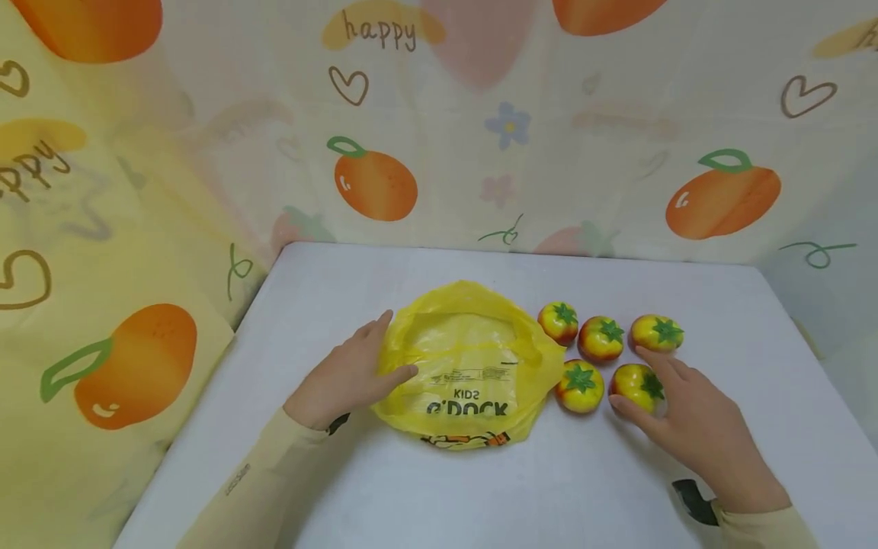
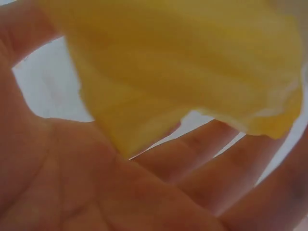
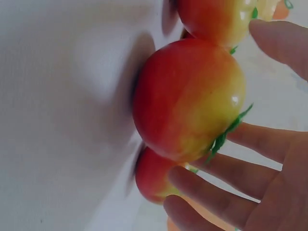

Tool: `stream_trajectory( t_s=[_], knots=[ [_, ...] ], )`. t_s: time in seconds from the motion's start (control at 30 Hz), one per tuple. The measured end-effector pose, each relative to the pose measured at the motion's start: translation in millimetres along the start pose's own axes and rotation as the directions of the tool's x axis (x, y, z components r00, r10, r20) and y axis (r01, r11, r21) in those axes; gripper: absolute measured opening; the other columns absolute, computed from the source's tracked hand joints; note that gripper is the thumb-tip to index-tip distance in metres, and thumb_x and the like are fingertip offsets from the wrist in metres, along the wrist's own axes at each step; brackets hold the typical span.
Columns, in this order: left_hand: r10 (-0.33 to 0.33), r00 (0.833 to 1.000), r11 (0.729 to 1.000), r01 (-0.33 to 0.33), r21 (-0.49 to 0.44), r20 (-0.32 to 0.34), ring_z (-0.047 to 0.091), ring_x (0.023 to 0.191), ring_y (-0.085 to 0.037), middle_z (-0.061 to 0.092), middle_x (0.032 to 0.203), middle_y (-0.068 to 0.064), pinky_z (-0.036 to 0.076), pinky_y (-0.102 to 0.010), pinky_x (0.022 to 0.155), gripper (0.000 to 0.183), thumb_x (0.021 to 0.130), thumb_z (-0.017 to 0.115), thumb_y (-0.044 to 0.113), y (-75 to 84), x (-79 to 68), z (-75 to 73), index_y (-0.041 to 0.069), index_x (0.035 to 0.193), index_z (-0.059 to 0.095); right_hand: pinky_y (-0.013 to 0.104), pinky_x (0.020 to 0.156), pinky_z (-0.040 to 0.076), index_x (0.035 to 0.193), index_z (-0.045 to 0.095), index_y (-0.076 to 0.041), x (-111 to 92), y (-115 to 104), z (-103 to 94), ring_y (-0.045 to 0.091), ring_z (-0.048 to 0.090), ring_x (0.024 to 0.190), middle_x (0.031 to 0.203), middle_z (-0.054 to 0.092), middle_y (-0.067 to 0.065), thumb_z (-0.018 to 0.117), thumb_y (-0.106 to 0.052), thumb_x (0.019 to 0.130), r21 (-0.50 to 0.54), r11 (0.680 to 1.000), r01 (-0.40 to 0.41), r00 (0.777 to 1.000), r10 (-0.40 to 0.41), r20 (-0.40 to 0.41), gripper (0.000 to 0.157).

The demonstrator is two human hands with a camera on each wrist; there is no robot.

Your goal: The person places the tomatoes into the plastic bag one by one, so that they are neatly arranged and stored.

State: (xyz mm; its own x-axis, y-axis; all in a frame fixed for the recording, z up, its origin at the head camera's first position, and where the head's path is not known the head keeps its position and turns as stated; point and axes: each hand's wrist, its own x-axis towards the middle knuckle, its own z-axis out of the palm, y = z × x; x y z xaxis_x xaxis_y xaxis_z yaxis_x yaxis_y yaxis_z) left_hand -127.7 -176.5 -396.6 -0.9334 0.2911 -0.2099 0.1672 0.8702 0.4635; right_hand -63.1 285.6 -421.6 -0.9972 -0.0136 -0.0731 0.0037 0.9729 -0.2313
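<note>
A yellow plastic bag (image 1: pixel 469 296) with printed lettering lies on the table, its mouth spread wide. At its left edge is my left hand (image 1: pixel 350 377), fingers extended and thumb reaching over the rim. The left wrist view shows the bag's edge (image 2: pixel 183 67) hanging across the uncurled fingers. My right hand (image 1: pixel 700 431) is spread around the front right tomato (image 1: pixel 626 383), a red-yellow one with a green leafy top. In the right wrist view, the fingers and thumb stand apart around that tomato (image 3: pixel 185 98), without closing on it.
Several similar tomatoes sit right of the bag: one at the back left (image 1: pixel 555 326), one in the middle (image 1: pixel 598 341), one at the back right (image 1: pixel 652 332) and one in front (image 1: pixel 578 390). A printed cloth (image 1: pixel 439 191) hangs behind the white table (image 1: pixel 453 503).
</note>
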Motion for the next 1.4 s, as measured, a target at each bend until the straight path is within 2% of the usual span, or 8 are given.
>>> stream_trajectory(
  t_s=[0.2, 0.4, 0.57, 0.77, 0.93, 1.1, 1.27, 1.4],
  knots=[
    [-0.029, 0.999, 0.999, 0.029, -0.013, 0.034, 0.046, 0.154, -0.045, 0.040, 0.171, -0.024, 0.040, -0.061, 0.123, 0.101, 0.101, 0.067, 0.053, 7.0, 4.4, -3.5, 0.004, 0.173, 0.016, 0.076, 0.096, 0.051, 0.160, 0.046, -0.003, 1.0, -0.1, 5.3, 0.057, 0.058, 0.125, 0.150, 0.055, 0.038, 0.066, -0.080, 0.091, 0.022, 1.000, 0.003, 1.000, -0.003, 0.007, 0.106],
    [-0.053, 0.998, 0.999, 0.052, 0.007, 0.043, 0.053, 0.147, -0.044, 0.048, 0.165, -0.025, 0.044, -0.060, 0.120, 0.098, 0.102, 0.068, 0.050, 9.3, 6.2, -1.5, 0.004, 0.173, 0.018, 0.076, 0.098, 0.050, 0.158, 0.048, -0.001, 1.9, -1.0, 7.7, 0.057, 0.058, 0.125, 0.151, 0.055, 0.036, 0.070, -0.074, 0.092, 0.041, 0.999, 0.018, 1.000, -0.019, 0.006, 0.100],
    [-0.034, 0.999, 0.999, 0.033, 0.030, 0.035, 0.062, 0.136, -0.042, 0.057, 0.156, -0.027, 0.050, -0.058, 0.113, 0.091, 0.103, 0.068, 0.044, 8.4, 5.7, 0.4, 0.001, 0.171, 0.023, 0.075, 0.100, 0.050, 0.158, 0.047, 0.001, 3.2, -2.1, 9.9, 0.056, 0.058, 0.126, 0.150, 0.055, 0.035, 0.074, -0.069, 0.092, 0.054, 0.998, 0.018, 0.999, -0.020, 0.025, 0.099],
    [0.006, 1.000, 0.999, -0.007, 0.035, 0.019, 0.066, 0.130, -0.040, 0.062, 0.149, -0.027, 0.053, -0.056, 0.110, 0.085, 0.104, 0.067, 0.037, 2.8, 6.0, 1.9, 0.000, 0.169, 0.028, 0.075, 0.103, 0.048, 0.159, 0.046, 0.000, 6.1, -3.0, 12.7, 0.055, 0.057, 0.128, 0.152, 0.053, 0.035, 0.078, -0.060, 0.093, 0.061, 0.998, 0.015, 0.999, -0.017, 0.034, 0.095],
    [0.018, 1.000, 1.000, -0.018, 0.022, 0.010, 0.067, 0.129, -0.037, 0.062, 0.151, -0.024, 0.053, -0.054, 0.109, 0.086, 0.104, 0.068, 0.036, -1.8, 8.0, 2.1, 0.002, 0.170, 0.026, 0.076, 0.105, 0.047, 0.161, 0.043, -0.001, 8.4, -3.6, 13.5, 0.057, 0.055, 0.129, 0.154, 0.049, 0.036, 0.078, -0.057, 0.093, 0.066, 0.998, -0.016, 0.997, 0.011, 0.076, 0.095],
    [0.026, 0.999, 1.000, -0.026, -0.002, 0.028, 0.065, 0.132, -0.035, 0.060, 0.155, -0.023, 0.052, -0.053, 0.111, 0.087, 0.103, 0.068, 0.036, -2.9, 11.2, 2.4, 0.003, 0.171, 0.024, 0.077, 0.105, 0.046, 0.162, 0.041, -0.001, 8.1, -4.1, 12.4, 0.059, 0.052, 0.129, 0.155, 0.045, 0.038, 0.079, -0.055, 0.094, 0.070, 0.996, -0.050, 0.994, 0.043, 0.105, 0.095],
    [0.000, 0.998, 1.000, -0.001, 0.003, 0.058, 0.067, 0.118, -0.029, 0.063, 0.151, -0.022, 0.055, -0.050, 0.105, 0.088, 0.103, 0.068, 0.037, -2.9, 14.0, 4.2, 0.003, 0.171, 0.024, 0.078, 0.104, 0.045, 0.163, 0.041, -0.002, 8.3, -5.5, 6.8, 0.059, 0.052, 0.129, 0.155, 0.045, 0.038, 0.078, -0.056, 0.094, 0.071, 0.996, -0.047, 0.995, 0.040, 0.086, 0.095],
    [-0.018, 0.998, 1.000, 0.017, 0.013, 0.061, 0.068, 0.111, -0.027, 0.065, 0.147, -0.022, 0.056, -0.050, 0.103, 0.088, 0.103, 0.067, 0.038, -4.5, 15.0, 5.8, 0.003, 0.171, 0.025, 0.079, 0.102, 0.046, 0.163, 0.043, -0.005, 10.6, -7.4, -3.3, 0.060, 0.053, 0.127, 0.152, 0.048, 0.039, 0.078, -0.056, 0.095, 0.070, 0.998, -0.010, 1.000, 0.008, 0.030, 0.092]
  ],
)
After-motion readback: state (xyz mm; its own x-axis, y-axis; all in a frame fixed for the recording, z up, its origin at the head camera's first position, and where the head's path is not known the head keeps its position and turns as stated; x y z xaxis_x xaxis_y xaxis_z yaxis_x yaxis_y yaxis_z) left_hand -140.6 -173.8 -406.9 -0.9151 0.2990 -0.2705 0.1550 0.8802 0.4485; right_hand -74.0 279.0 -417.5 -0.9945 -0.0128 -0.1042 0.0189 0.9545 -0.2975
